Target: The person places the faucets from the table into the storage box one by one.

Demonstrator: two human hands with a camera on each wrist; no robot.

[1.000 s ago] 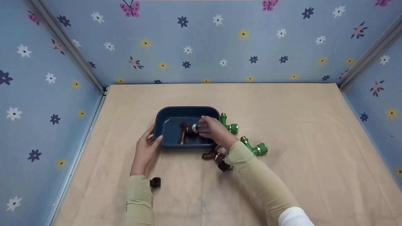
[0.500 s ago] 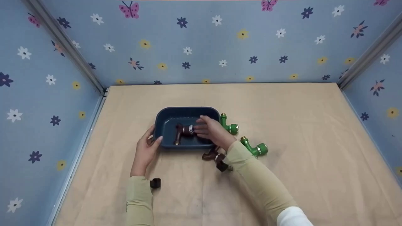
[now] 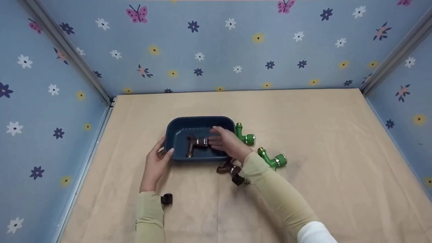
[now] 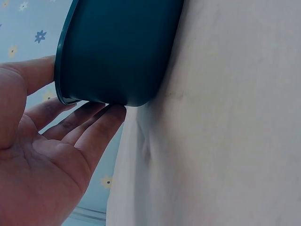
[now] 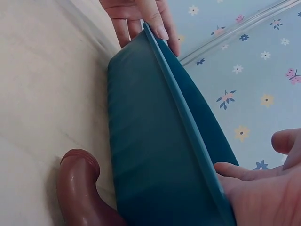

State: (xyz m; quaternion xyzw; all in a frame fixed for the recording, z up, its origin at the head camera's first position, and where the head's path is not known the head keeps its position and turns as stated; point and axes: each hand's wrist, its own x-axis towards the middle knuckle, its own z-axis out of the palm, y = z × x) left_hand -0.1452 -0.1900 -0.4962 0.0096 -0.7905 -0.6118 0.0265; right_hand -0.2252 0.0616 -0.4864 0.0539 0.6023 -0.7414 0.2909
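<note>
A dark blue rectangular tub (image 3: pixel 197 159) sits on the cloth-covered table in the head view. My left hand (image 3: pixel 156 167) holds its left end, the thumb over the rim and the fingers against the outer wall (image 4: pixel 117 56). Inside the tub lies a brown tap (image 3: pixel 191 145), its silver-ringed knob pointing right. My right hand (image 3: pixel 231 143) reaches over the tub's right side, fingers straight, with the fingertips right at the knob. In the right wrist view, the right hand (image 5: pixel 268 188) is inside the rim, and the tap it is near is hidden by the tub wall.
A green tap (image 3: pixel 249 139) stands close against the tub's right side, with another green tap (image 3: pixel 275 161) farther right. A second brown tap (image 3: pixel 226 167) lies in front of the tub, partly under the right forearm. Flower-patterned walls (image 3: pixel 216 44) enclose the table.
The brown tap inside the tub has shifted a little to the left, with the right hand's fingertips following its knob. My left hand has kept its hold on the tub.
</note>
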